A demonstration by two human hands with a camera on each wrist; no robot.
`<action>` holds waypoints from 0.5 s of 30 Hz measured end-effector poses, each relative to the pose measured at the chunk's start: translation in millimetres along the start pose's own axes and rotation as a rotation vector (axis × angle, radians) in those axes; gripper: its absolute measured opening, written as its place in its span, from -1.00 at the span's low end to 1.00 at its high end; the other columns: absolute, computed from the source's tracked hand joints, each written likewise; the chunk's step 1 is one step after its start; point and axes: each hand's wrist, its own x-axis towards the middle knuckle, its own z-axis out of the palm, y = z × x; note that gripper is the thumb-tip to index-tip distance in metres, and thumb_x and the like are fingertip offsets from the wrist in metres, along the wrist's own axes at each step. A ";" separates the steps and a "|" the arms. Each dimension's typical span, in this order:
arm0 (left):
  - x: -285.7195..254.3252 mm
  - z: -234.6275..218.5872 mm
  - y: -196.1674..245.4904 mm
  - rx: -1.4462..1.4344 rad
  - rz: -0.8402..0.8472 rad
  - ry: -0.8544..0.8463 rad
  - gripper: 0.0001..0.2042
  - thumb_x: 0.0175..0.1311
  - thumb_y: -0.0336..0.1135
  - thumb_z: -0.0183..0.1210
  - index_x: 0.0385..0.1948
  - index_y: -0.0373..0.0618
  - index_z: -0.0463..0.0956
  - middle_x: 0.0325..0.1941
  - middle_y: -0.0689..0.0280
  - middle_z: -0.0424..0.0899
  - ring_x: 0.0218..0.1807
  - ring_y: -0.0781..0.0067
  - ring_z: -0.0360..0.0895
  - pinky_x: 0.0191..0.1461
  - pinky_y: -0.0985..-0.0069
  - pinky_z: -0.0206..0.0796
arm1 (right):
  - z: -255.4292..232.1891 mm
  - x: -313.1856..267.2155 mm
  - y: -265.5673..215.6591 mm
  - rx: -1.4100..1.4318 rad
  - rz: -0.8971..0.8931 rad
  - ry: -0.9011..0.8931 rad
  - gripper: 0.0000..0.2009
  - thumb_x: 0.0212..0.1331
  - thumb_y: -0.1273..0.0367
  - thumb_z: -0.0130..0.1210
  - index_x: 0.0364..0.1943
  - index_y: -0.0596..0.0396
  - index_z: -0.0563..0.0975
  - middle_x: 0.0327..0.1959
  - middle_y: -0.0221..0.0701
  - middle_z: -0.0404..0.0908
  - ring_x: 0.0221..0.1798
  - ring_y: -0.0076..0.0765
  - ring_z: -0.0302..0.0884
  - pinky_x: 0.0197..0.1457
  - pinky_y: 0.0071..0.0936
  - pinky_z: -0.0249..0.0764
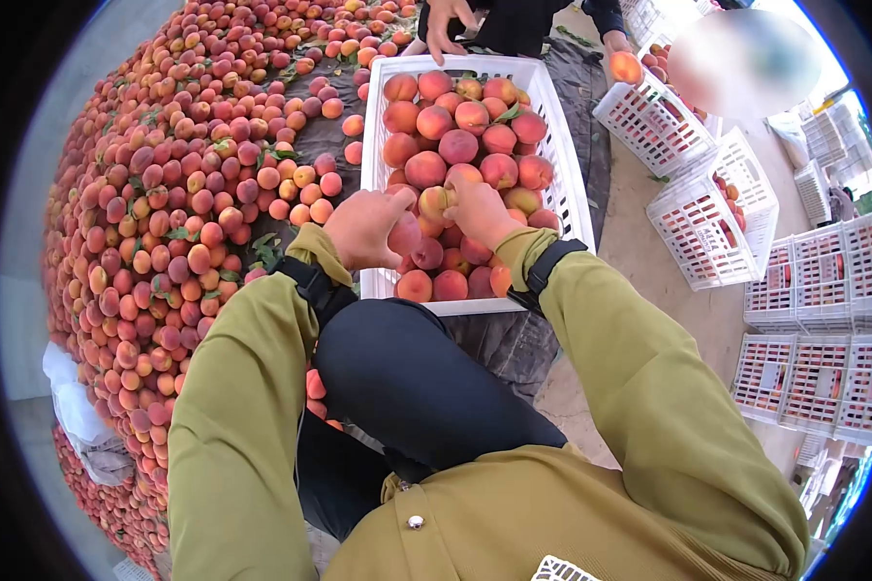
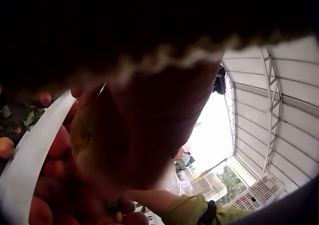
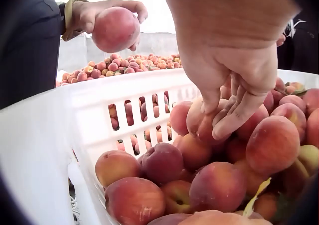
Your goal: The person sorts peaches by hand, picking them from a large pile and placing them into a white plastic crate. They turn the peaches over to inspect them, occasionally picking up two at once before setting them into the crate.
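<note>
My left hand (image 1: 366, 230) grips a reddish peach (image 3: 116, 29) above the near left side of a white plastic crate (image 1: 570, 165). Dark and close, the same hand fills much of the left wrist view. In the right wrist view my right hand (image 3: 234, 60) reaches down into the crate, fingers and thumb curled round a peach (image 3: 198, 119) among the others. From the head view this peach looks yellowish, beside the left hand's one. Red and orange peaches (image 1: 458, 146) fill the crate, some with a leaf between them.
A large heap of peaches (image 1: 184, 194) lies to the left. Across the crate another person's hand (image 1: 446, 24) is near its far rim. At right stand tilted white crates (image 1: 702, 237) and stacked ones (image 1: 814, 378). Another hand there holds a peach (image 1: 626, 67).
</note>
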 end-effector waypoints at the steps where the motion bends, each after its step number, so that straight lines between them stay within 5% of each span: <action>1: 7.9 8.3 -3.5 0.035 0.060 -0.037 -0.39 -0.32 -0.31 0.37 -0.10 -0.14 0.28 -0.34 0.09 0.51 -0.21 0.01 0.48 -0.16 0.21 0.30 | 0.0 -0.6 0.2 0.019 0.009 -0.006 -0.66 -0.07 0.40 0.24 -0.18 0.07 0.39 -0.32 -0.08 0.57 -0.18 0.13 0.54 -0.14 -0.09 0.45; 4: 21.5 32.5 -11.6 0.107 0.128 -0.127 -0.41 -0.36 -0.31 0.39 -0.19 -0.18 0.28 -0.34 0.09 0.50 -0.21 0.01 0.49 -0.15 0.19 0.33 | -0.7 -0.3 2.0 0.050 0.043 -0.024 -0.63 -0.08 0.41 0.26 -0.16 0.09 0.40 -0.32 -0.08 0.58 -0.18 0.13 0.53 -0.12 -0.11 0.44; 11: 33.2 53.0 4.3 0.186 -0.263 -0.113 -0.43 -0.26 -0.13 0.36 -0.20 -0.23 0.31 -0.27 0.11 0.51 -0.17 0.11 0.52 -0.10 0.28 0.40 | -5.7 2.0 0.5 0.056 0.078 -0.042 -0.62 -0.10 0.39 0.28 -0.15 0.06 0.41 -0.32 -0.10 0.58 -0.17 0.12 0.54 -0.11 -0.09 0.44; 15: 35.7 46.8 4.0 0.433 -0.238 -0.284 -0.43 -0.27 -0.05 0.38 -0.23 -0.22 0.40 -0.11 0.13 0.49 -0.02 0.20 0.46 0.15 0.26 0.22 | -4.4 1.8 1.4 0.079 0.102 -0.061 -0.61 -0.10 0.38 0.29 -0.15 0.04 0.41 -0.32 -0.10 0.58 -0.17 0.12 0.54 -0.11 -0.09 0.44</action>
